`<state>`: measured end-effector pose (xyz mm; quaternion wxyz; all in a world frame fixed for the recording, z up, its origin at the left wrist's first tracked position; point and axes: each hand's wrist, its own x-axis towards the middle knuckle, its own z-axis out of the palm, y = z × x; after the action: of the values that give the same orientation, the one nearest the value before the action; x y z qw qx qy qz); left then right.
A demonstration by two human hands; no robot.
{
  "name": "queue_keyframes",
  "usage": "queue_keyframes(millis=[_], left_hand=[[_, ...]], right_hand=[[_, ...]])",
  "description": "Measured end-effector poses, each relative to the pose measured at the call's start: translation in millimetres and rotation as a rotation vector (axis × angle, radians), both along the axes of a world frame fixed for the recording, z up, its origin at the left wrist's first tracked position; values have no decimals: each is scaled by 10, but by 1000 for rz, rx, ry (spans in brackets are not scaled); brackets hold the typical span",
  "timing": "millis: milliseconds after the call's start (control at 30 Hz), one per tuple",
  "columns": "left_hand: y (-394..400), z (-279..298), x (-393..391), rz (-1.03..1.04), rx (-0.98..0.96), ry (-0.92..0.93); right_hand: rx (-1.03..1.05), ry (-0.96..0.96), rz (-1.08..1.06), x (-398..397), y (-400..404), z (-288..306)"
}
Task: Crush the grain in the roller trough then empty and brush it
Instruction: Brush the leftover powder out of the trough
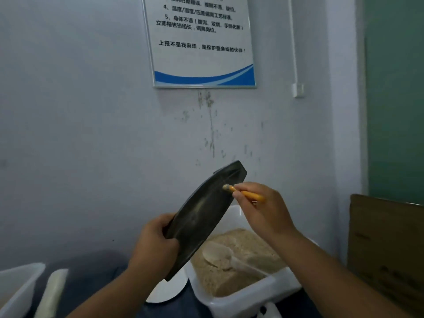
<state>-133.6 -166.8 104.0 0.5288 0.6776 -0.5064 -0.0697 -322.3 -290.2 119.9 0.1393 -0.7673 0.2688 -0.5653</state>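
1. The white tub (243, 297) of crushed grain (241, 267) is the landmark; brushings should fall into it.
2. The black trough (202, 216) is tilted above the tub, lower end down; the left hand (153, 244) grips its lower edge.
3. The right hand (263, 210) pinches the orange brush (243, 192), bristles touching the trough's upper end; sweep downhill toward the tub.

Tub (243, 301) w/ grain under tilted trough (202, 216); cardboard (387, 249) blocks right; wall close behind.

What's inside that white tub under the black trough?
The white tub holds tan crushed grain with a clear scoop lying on it. The trough hides the tub's left corner.
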Motion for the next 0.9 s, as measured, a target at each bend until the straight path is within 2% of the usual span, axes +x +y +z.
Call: queue_keyframes(millis=[100,233,400,633,800,900], left_hand=[[-306,-98,-88,-47,-6,-114],[-625,-280,-106,-164,-20,-201],[-874,-517,-73,-167,-51,-303],[-960,-692,19,-182,-38,-345],[-930,-713,63,-177,-27,-401],[-883,-713,48,-199,-48,-394]], right_hand=[[-9,137,-78,-44,-350,-134],[-13,147,-104,18,-638,-402],[-14,190,65,42,-698,-763],[2,704,257,-137,-574,-745],[6,492,166,-444,-713,-490],[50,579,163,-292,-684,-686]])
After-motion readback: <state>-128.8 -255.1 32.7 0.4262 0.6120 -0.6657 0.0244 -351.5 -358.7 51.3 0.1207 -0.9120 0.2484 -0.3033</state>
